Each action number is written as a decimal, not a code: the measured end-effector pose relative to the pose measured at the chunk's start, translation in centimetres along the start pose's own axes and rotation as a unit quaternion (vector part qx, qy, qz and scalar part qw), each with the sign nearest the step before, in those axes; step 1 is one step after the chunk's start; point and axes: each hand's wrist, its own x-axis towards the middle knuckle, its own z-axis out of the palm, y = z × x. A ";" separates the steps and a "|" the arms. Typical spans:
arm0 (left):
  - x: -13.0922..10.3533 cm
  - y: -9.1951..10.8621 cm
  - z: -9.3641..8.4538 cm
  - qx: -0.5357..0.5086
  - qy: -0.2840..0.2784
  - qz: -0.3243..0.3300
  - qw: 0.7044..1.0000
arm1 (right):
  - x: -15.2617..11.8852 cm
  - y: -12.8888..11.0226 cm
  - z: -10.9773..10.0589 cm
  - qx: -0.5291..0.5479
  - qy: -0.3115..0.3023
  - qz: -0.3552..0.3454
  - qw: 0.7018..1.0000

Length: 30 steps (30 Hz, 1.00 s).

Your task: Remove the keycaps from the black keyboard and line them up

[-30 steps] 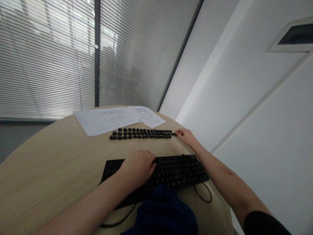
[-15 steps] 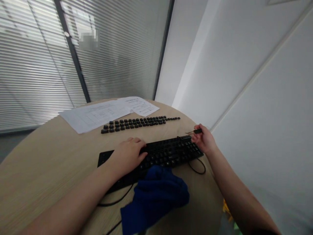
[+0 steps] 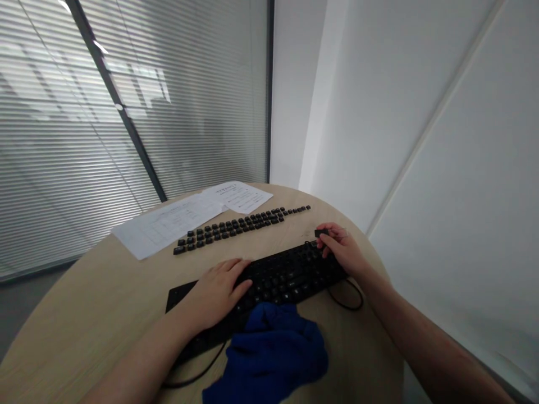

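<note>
A black keyboard (image 3: pixel 290 278) lies slantwise on the round wooden table, with some keycaps off its left part. My left hand (image 3: pixel 217 292) rests flat on that left part, fingers stretched and holding nothing. Over the far right corner, my right hand (image 3: pixel 339 244) pinches a keycap puller (image 3: pixel 321 232) by its black handle; its thin wire sticks out to the right. Beyond the keyboard, loose black keycaps (image 3: pixel 229 227) stand in slanting rows. A crumpled blue cloth (image 3: pixel 273 353) lies against the keyboard's near edge and hides part of it.
Printed paper sheets (image 3: pixel 168 224) lie at the back of the table (image 3: pixel 84 314). A black cable (image 3: pixel 351 303) loops out at the keyboard's right end, and another cable (image 3: pixel 197 379) runs near the cloth. A white wall (image 3: pixel 421 140) stands close on the right, blinds (image 3: pixel 210 101) behind.
My right hand has turned the keycap puller over: its wire pointed left before and points right now. The left hand stays on the keyboard. The camera view has shifted somewhat.
</note>
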 end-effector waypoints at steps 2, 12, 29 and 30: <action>0.0 0.0 -0.1 -0.001 -0.002 -0.002 1.000 | 0.0 -0.1 -0.1 -0.004 0.010 -0.003 1.000; 0.2 -0.6 0.3 -0.011 -0.002 0.009 1.000 | 0.0 0.3 -0.7 -0.004 0.052 -0.006 0.999; 0.4 -0.4 0.0 -0.015 -0.006 0.011 1.000 | -1.5 0.1 0.6 -0.092 0.015 -0.021 0.995; 0.4 -0.4 0.1 -0.015 -0.006 0.012 1.000 | -1.4 0.3 0.6 -0.105 0.013 -0.018 0.994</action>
